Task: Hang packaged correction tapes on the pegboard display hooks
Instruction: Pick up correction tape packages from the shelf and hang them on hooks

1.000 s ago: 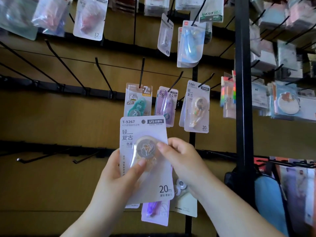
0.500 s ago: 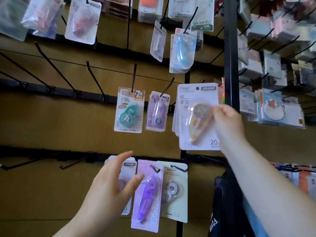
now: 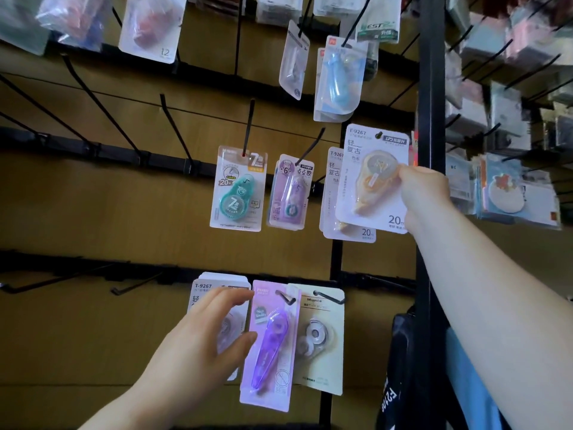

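My right hand (image 3: pixel 426 197) pinches a white T-9267 correction tape pack (image 3: pixel 369 187) with an orange dispenser by its right edge. The black hook tip (image 3: pixel 379 135) shows at the pack's hang hole, in front of several identical packs (image 3: pixel 333 193). My left hand (image 3: pixel 210 330) reaches with relaxed fingers over another T-9267 pack (image 3: pixel 217 287) hanging on the lower row, and holds nothing.
The middle row also holds a teal tape pack (image 3: pixel 237 190) and a purple one (image 3: pixel 290 193). A violet pack (image 3: pixel 273 342) and a beige pack (image 3: pixel 321 336) hang low. Bare black hooks (image 3: pixel 93 100) jut out at left. A black upright post (image 3: pixel 429 150) stands right.
My right hand lifted the T-9267 pack from chest height up to the middle-row hook. My left hand let go of it and moved toward the lower-row pack.
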{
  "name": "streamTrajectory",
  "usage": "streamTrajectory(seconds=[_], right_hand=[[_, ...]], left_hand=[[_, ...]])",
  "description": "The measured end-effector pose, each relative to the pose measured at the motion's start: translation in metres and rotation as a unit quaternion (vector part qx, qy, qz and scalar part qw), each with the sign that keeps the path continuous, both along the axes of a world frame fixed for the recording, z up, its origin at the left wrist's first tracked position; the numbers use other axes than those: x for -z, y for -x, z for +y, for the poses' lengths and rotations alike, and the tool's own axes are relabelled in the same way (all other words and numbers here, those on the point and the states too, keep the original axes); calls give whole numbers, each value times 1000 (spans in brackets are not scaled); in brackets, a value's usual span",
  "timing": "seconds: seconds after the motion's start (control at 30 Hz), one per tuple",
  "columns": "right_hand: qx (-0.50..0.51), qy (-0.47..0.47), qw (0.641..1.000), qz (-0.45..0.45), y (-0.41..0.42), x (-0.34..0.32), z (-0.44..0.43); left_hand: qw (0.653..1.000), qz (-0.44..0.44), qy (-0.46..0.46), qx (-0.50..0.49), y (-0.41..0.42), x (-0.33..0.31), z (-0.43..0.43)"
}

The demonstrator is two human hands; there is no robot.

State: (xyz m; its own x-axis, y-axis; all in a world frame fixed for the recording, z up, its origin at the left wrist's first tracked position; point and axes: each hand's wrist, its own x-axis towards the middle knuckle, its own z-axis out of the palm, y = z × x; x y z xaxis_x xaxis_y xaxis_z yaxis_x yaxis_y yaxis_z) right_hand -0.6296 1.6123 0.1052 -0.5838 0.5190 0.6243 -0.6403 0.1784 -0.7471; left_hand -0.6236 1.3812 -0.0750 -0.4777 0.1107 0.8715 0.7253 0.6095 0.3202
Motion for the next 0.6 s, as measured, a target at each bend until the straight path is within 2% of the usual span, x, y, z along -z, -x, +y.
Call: streamTrajectory(seconds=[0.17, 0.37, 0.6], right_hand=[[8, -6, 1000, -12, 11, 3, -2], [85, -37, 996, -3, 34, 1, -9], [113, -69, 988, -82, 53, 5, -14]], left_hand=[[1000, 4, 2, 4, 1, 1, 0], [1000, -24, -13, 10, 4, 1, -5], [998, -24, -22, 48, 4, 7, -10]])
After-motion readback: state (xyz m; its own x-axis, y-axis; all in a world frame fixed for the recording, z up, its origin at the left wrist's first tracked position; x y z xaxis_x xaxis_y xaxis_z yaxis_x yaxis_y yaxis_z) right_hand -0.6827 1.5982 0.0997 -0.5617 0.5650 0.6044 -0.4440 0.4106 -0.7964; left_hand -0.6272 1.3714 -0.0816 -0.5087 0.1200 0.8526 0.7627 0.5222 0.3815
